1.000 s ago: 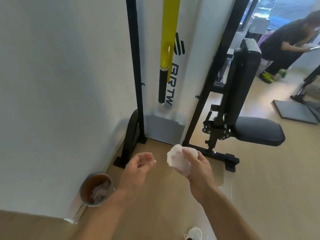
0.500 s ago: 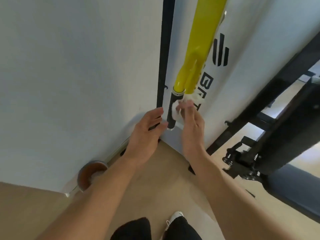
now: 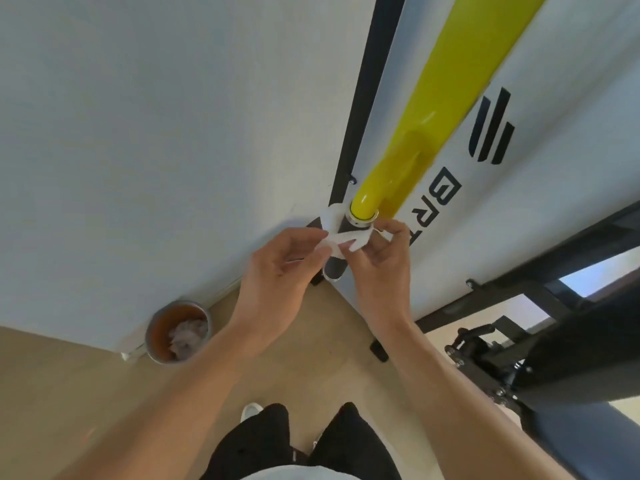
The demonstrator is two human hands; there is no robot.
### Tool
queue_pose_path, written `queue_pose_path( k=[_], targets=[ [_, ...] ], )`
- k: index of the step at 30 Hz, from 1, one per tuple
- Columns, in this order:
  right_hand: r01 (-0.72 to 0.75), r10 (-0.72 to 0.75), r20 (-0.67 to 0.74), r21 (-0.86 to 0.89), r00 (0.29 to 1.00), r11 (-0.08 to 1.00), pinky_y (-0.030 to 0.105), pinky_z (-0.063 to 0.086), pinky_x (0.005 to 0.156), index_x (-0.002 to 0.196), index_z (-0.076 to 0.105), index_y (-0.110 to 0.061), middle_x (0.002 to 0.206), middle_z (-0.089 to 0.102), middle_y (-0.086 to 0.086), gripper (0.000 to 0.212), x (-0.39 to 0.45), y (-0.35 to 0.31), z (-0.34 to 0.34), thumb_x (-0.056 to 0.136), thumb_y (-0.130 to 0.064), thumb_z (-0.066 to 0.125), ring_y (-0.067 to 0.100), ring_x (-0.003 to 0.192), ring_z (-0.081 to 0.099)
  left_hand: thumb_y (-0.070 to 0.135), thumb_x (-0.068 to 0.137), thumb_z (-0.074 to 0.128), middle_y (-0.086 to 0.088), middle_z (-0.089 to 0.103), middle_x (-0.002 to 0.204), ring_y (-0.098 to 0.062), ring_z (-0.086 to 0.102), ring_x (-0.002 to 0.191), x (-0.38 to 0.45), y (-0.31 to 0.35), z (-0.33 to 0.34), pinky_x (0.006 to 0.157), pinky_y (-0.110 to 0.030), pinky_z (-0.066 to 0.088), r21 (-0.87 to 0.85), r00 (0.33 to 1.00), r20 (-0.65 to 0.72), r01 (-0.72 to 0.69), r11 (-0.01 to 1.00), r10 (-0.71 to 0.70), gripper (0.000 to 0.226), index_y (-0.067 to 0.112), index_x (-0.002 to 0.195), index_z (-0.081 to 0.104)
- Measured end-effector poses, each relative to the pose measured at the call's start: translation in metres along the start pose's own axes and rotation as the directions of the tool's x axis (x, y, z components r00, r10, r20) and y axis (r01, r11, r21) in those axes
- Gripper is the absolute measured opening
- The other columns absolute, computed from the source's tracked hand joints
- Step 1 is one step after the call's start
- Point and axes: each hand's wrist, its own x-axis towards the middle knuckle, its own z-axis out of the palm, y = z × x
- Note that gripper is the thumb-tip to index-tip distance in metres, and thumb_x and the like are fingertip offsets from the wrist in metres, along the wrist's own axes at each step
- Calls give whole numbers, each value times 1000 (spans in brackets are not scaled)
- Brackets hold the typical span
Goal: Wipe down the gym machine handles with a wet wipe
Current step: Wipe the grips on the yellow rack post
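Wrapping the white wet wipe (image 3: 341, 233) round the dark cylindrical grip (image 3: 337, 258) below the yellow bar (image 3: 450, 98), left hand (image 3: 280, 268) and right hand (image 3: 377, 268) pinch its ends with curled fingers, so the cloth encircles the handle.

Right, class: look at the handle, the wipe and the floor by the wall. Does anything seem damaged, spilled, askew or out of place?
Nothing stands out. The wet wipe is wrapped around the dark handle below the yellow bar, with the left hand and right hand both pinching it. The bin holding crumpled wipes stands upright against the wall.
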Motion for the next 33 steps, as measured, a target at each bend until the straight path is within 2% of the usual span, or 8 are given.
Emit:
queue_pose_path(
  k=[8, 11, 15, 18, 23, 26, 29, 33],
  targets=[
    [149, -117, 224, -131, 967, 980, 43, 58, 73, 106, 66, -34, 88, 73, -5, 14, 14, -6, -9, 95, -26, 67, 24, 83, 68, 34, 86, 74, 19, 71, 110, 5, 65, 104, -3, 39, 11, 89, -10, 49, 202, 969, -122, -186, 962, 213, 29, 28, 114, 70],
    [281, -248, 336, -52, 909, 958, 22, 49, 59, 104, 60, -21, 80, 67, -12, 12, 20, -13, -19, 96, -12, 62, 8, 71, 62, 40, 83, 76, 21, 71, 109, 8, 61, 104, -2, 60, 35, 88, -8, 47, 299, 947, -174, -208, 931, 268, 37, 32, 118, 69],
    [403, -255, 584, -137, 770, 905, 5, 42, 63, 110, 53, -14, 77, 55, -21, 18, 27, 11, -36, 94, -12, 61, -8, 70, 60, 43, 84, 74, 16, 72, 95, 1, 59, 97, -9, 68, 63, 85, -18, 48, 409, 905, -322, -131, 903, 277, 29, 36, 113, 73],
    [419, -256, 593, -152, 763, 895, 10, 41, 58, 105, 54, -17, 71, 57, -18, 30, 28, 10, -41, 88, -41, 54, -3, 61, 59, 44, 86, 71, 12, 72, 97, -6, 60, 97, -16, 76, 73, 85, -36, 51, 438, 904, -367, -39, 898, 218, 26, 38, 111, 74],
    [400, -314, 570, -28, 759, 916, 14, 38, 55, 99, 53, -14, 66, 54, -13, 9, 35, -10, -42, 96, -11, 61, -1, 60, 52, 42, 89, 68, 7, 72, 98, -10, 60, 95, -25, 89, 78, 85, -31, 46, 492, 925, -347, 40, 870, 154, 20, 36, 106, 76],
    [474, -283, 636, -148, 717, 868, 7, 40, 63, 112, 58, -4, 78, 60, -14, 20, 28, 13, -57, 95, -12, 64, -6, 73, 59, 42, 89, 69, 6, 72, 100, -14, 62, 96, -35, 89, 83, 87, -33, 47, 482, 928, -348, 56, 874, 133, 20, 36, 107, 76],
    [421, -196, 628, -232, 753, 877, 24, 52, 71, 116, 62, -5, 95, 72, 2, 30, 12, 35, -68, 92, -21, 69, 13, 88, 68, 44, 89, 68, 10, 72, 105, -14, 62, 101, -43, 91, 88, 93, -38, 47, 483, 932, -340, 56, 874, 128, 23, 35, 109, 75],
    [437, -307, 579, -96, 756, 894, 22, 48, 59, 110, 62, -12, 80, 68, -9, 20, 12, -6, -61, 93, -20, 69, 10, 71, 64, 43, 89, 68, 10, 72, 106, -9, 59, 97, -49, 91, 86, 84, -27, 46, 483, 937, -328, 57, 874, 120, 22, 37, 109, 75]
  ],
)
